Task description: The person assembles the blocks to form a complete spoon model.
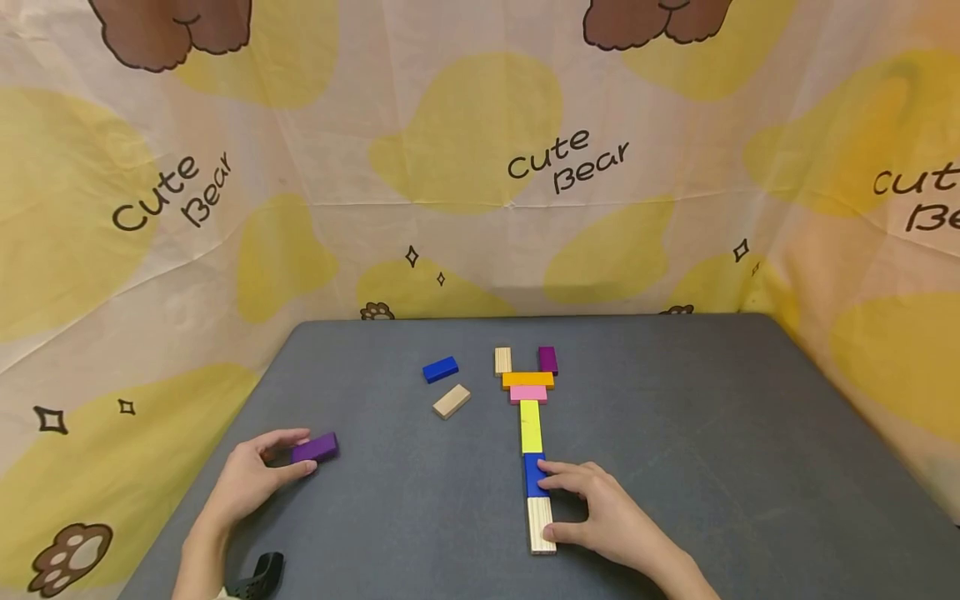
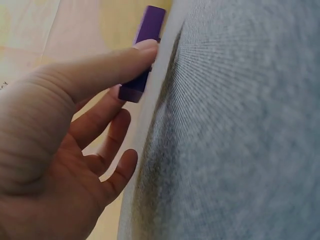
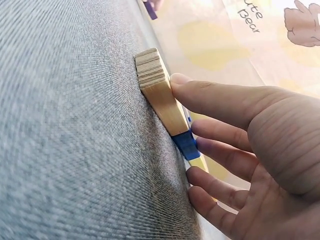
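Observation:
My left hand (image 1: 251,475) pinches a purple wooden block (image 1: 322,447) between thumb and fingers, at the left of the table. In the left wrist view the purple block (image 2: 150,25) is held close over the tabletop. My right hand (image 1: 600,508) rests at the near end of a row of blocks. Its thumb touches a plain wood block (image 1: 538,521), and its fingertips lie at a blue block (image 1: 532,477). Beyond those run a yellow-green block (image 1: 530,427), a pink block (image 1: 528,395) and an orange block (image 1: 528,381), the last two set crosswise.
Past the orange block stand another plain wood block (image 1: 502,360) and a dark purple block (image 1: 548,360), side by side with a gap. A loose blue block (image 1: 440,369) and a loose wood block (image 1: 452,402) lie left of the row. Printed cloth (image 1: 465,125) surrounds the grey table (image 1: 712,417).

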`<control>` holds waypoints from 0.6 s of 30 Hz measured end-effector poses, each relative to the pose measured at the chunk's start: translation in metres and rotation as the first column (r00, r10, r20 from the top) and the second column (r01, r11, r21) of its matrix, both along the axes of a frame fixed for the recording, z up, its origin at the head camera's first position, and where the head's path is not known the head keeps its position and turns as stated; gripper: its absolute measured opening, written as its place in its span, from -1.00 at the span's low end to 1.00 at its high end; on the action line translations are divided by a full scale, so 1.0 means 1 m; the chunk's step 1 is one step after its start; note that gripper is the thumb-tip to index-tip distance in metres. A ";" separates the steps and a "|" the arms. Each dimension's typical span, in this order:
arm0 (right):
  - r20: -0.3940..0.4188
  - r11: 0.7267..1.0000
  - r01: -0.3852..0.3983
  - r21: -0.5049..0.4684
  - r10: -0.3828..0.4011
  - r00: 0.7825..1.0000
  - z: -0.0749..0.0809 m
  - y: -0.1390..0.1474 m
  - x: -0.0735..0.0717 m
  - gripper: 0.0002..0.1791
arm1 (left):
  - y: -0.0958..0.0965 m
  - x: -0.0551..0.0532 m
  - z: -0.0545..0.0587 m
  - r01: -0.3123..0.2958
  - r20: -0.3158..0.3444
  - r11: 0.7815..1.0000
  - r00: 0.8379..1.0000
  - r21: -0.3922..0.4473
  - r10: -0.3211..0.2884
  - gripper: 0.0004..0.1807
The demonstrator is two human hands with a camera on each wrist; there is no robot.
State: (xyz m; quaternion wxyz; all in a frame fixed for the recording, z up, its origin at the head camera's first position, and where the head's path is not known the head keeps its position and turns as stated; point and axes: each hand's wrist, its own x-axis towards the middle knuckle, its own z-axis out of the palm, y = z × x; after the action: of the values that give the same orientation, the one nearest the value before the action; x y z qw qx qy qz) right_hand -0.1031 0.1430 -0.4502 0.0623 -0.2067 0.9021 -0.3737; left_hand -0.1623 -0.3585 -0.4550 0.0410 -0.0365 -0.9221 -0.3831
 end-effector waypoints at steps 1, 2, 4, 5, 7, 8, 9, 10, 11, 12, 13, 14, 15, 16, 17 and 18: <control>0.005 1.000 0.000 0.000 0.000 1.000 0.000 0.000 0.000 -0.34 | 0.001 0.001 0.001 -0.005 -0.009 1.000 1.000 0.006 0.005 -0.36; 0.008 1.000 0.001 0.000 -0.001 1.000 0.000 0.000 -0.001 -0.34 | 0.002 0.001 0.001 -0.011 -0.017 1.000 1.000 0.010 0.011 -0.36; 0.011 1.000 0.002 -0.001 -0.002 1.000 0.000 0.000 -0.001 -0.34 | 0.006 0.002 0.003 -0.018 -0.038 1.000 0.999 0.004 0.018 -0.36; 0.011 1.000 0.003 0.000 -0.003 1.000 0.000 0.000 -0.001 -0.34 | 0.008 0.001 0.003 -0.016 -0.048 1.000 0.999 0.006 0.017 -0.37; 0.013 1.000 0.006 0.000 -0.006 1.000 0.000 0.000 -0.001 -0.34 | 0.014 0.001 0.005 -0.024 -0.072 1.000 0.997 0.000 0.024 -0.38; 0.014 1.000 0.007 -0.003 -0.007 1.000 0.000 0.000 -0.001 -0.34 | 0.016 0.001 0.006 -0.024 -0.088 1.000 0.996 0.006 0.024 -0.39; 0.015 1.000 0.009 -0.004 -0.009 1.000 0.000 -0.001 -0.001 -0.34 | 0.020 0.001 0.007 -0.023 -0.108 1.000 0.994 0.012 0.024 -0.40; 0.014 1.000 0.011 -0.006 -0.011 1.000 0.000 -0.001 -0.001 -0.34 | 0.024 0.001 0.008 -0.026 -0.125 0.999 0.992 0.026 0.029 -0.41; 0.012 1.000 0.012 -0.006 -0.012 1.000 0.000 -0.001 -0.001 -0.34 | 0.029 0.001 0.009 -0.029 -0.144 0.999 0.989 0.045 0.036 -0.42; 0.011 1.000 0.014 -0.006 -0.014 1.000 0.000 -0.001 -0.001 -0.34 | 0.036 0.001 0.010 -0.037 -0.164 0.998 0.985 0.057 0.046 -0.43; 0.010 1.000 0.015 -0.008 -0.015 1.000 0.000 -0.001 -0.001 -0.34 | 0.044 0.001 0.011 -0.040 -0.185 0.996 0.981 0.074 0.053 -0.44; 0.010 1.000 0.015 -0.008 -0.015 1.000 0.000 -0.001 -0.001 -0.34 | 0.054 0.001 0.013 -0.039 -0.204 0.995 0.977 0.093 0.057 -0.45; 0.009 1.000 0.017 -0.008 -0.017 1.000 0.000 -0.001 -0.001 -0.35 | 0.064 0.001 0.015 -0.034 -0.220 0.994 0.974 0.105 0.056 -0.45; 0.008 1.000 0.018 -0.008 -0.018 1.000 0.000 -0.001 -0.001 -0.35 | 0.076 0.000 0.017 -0.022 -0.233 0.993 0.971 0.119 0.050 -0.46; 0.008 1.000 0.019 -0.008 -0.019 1.000 0.000 -0.001 -0.001 -0.34 | 0.089 -0.001 0.020 -0.004 -0.244 0.991 0.969 0.130 0.036 -0.47; 0.011 1.000 0.020 -0.008 -0.020 1.000 0.000 -0.002 -0.001 -0.34 | 0.102 -0.002 0.021 0.018 -0.252 0.990 0.968 0.142 0.019 -0.47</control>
State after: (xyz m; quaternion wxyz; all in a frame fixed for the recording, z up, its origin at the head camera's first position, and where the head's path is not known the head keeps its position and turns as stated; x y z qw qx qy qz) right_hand -0.1040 0.1413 -0.4500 0.0627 -0.1959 0.9023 -0.3788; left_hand -0.1645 -0.2568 -0.4336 0.1608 -0.0818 -0.8796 -0.4402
